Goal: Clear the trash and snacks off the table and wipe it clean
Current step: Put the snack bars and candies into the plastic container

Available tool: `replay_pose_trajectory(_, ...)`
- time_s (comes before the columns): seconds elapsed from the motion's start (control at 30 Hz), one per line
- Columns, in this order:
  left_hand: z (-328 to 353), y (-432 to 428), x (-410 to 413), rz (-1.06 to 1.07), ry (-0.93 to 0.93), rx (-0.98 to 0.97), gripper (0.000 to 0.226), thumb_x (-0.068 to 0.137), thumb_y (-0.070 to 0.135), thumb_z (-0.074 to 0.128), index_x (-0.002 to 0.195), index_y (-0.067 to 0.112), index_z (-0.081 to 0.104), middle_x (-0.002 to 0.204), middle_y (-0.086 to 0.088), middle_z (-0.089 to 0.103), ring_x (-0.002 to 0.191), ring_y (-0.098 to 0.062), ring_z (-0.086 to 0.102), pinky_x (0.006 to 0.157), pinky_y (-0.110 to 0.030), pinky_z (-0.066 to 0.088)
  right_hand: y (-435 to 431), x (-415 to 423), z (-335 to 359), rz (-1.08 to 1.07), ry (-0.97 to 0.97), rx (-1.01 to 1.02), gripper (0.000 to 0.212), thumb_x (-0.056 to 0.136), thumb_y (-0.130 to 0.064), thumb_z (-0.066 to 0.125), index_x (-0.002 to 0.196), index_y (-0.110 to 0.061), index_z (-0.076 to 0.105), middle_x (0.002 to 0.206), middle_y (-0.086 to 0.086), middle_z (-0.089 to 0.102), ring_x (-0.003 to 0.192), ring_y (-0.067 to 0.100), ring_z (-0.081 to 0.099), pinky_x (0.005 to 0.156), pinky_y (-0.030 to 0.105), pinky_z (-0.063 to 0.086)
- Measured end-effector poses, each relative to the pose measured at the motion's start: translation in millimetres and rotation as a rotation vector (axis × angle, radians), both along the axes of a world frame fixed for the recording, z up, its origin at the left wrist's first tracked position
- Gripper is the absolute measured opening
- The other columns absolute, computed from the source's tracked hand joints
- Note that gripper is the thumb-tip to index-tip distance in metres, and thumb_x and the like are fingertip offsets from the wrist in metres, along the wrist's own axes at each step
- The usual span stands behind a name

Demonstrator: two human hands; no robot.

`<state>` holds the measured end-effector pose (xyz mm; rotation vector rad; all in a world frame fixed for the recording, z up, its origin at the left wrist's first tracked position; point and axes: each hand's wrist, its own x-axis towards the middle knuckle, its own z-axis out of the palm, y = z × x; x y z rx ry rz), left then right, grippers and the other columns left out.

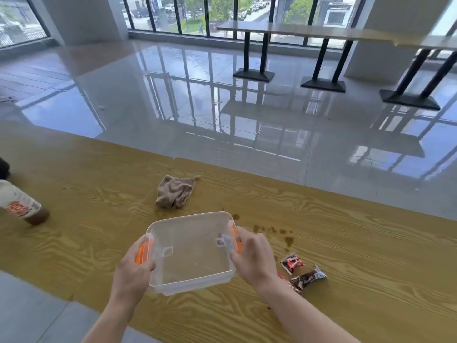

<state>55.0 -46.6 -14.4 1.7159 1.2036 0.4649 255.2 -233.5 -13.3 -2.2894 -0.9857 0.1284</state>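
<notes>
Clear empty box (190, 253), orange latches, both hands gripping.

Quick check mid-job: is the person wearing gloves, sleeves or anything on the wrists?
The left hand and right hand are bare: no gloves, rings or watch in view. The left forearm and right forearm are uncovered down to the frame edge, so no sleeve shows.

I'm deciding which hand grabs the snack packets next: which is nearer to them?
Right. The right hand grips the right end of the clear container, beside the snack packets; the left hand grips its opposite end, the container between.
</notes>
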Motion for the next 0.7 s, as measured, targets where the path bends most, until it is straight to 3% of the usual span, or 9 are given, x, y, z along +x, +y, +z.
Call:
replay_pose_trajectory(0.2, -12.1, 32.9, -52.4, 0.074, 0.013, 0.032, 0.028, 0.097, 0.036, 0.057, 0.125, 0.039, 0.061, 0.092, 0.001, 0.068, 0.082, -0.022, 0.064, 0.074, -0.040, 0.051, 26.6, -64.1, -13.9, 0.044, 0.074, -0.010, 0.019, 0.080, -0.019, 0.065, 0.091, -0.029, 0.054, 0.079, -0.015, 0.059, 0.079, 0.022, 0.050, 0.068, 0.033, 0.042)
replay_pose_trajectory(0.4, -22.9, 40.7, -57.6, 0.063, -0.020, 0.043, 0.018, 0.100, 0.036, 0.053, 0.112, 0.043, 0.063, 0.086, -0.003, 0.066, 0.080, -0.028, 0.062, 0.074, -0.044, 0.051, 39.8, -78.7, -23.8, 0.025, 0.075, -0.096, 0.033, 0.083, -0.026, 0.067, 0.113, -0.029, 0.054, 0.092, -0.009, 0.067, 0.088, 0.021, 0.049, 0.073, 0.032, 0.046)
replay_pose_trajectory(0.53, -32.9, 45.7, -71.3, 0.088, 0.002, 0.056, 0.023, 0.099, 0.043, 0.050, 0.121, 0.047, 0.058, 0.111, 0.008, 0.064, 0.105, -0.023, 0.058, 0.089, -0.047, 0.048, 49.1, -87.5, -24.8, 0.048, 0.036, -0.108, 0.053, 0.086, -0.036, 0.069, 0.134, -0.028, 0.047, 0.111, -0.007, 0.063, 0.102, 0.020, 0.050, 0.082, 0.029, 0.046)
replay_pose_trajectory(0.6, -38.2, 46.4, -79.4, 0.080, 0.068, 0.073, 0.039, 0.093, 0.051, 0.049, 0.132, 0.046, 0.051, 0.128, 0.004, 0.058, 0.121, -0.024, 0.050, 0.099, -0.054, 0.044, 52.2, -88.8, -24.3, 0.069, 0.017, -0.104, 0.054, 0.088, -0.042, 0.067, 0.135, -0.026, 0.047, 0.118, -0.007, 0.058, 0.108, 0.018, 0.050, 0.086, 0.028, 0.046)
replay_pose_trajectory(0.7, -37.0, 43.3, -81.4, 0.065, 0.188, 0.185, 0.071, 0.085, 0.046, 0.049, 0.151, 0.027, 0.032, 0.153, -0.007, 0.033, 0.140, -0.025, 0.029, 0.108, -0.054, 0.032, 54.3, -75.8, -24.8, 0.026, 0.054, -0.025, 0.045, 0.094, -0.047, 0.055, 0.131, -0.023, 0.055, 0.123, -0.008, 0.058, 0.113, 0.014, 0.051, 0.087, 0.027, 0.047)
